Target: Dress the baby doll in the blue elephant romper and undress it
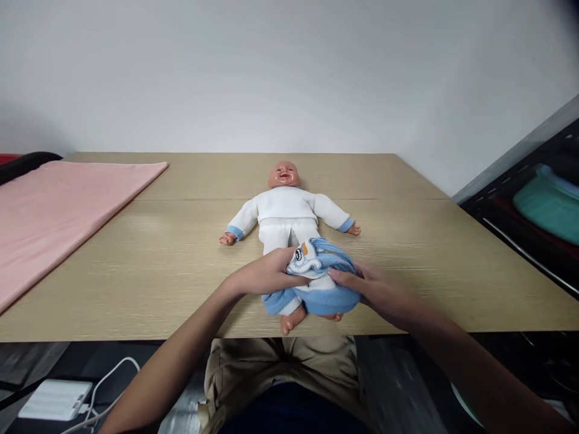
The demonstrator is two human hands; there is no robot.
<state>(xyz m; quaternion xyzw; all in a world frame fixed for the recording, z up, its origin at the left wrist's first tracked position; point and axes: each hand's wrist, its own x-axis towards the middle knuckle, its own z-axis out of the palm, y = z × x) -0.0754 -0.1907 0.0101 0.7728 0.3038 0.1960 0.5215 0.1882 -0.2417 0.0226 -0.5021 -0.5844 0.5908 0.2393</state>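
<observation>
While doll [287,211] lies face-up at table's [136,259] near edge, left hand [266,274] and right hand [371,289] each pinch bunched blue garment [323,265] over its legs. Soft, light, floppy cloth; likely best gripped at opposite sides.

Doll on the table, blue garment at its legs

Left hand [266,274] and right hand [375,292] grip the blue garment [323,283] bunched over the doll [284,211] lying face-up on the table [158,253]; pink cloth [54,205] lies left.

Single head cam, close over near edge of light wood-grain tabletop [429,259], faces fwd & down across it twd plain white wall [289,72] behind.
</observation>
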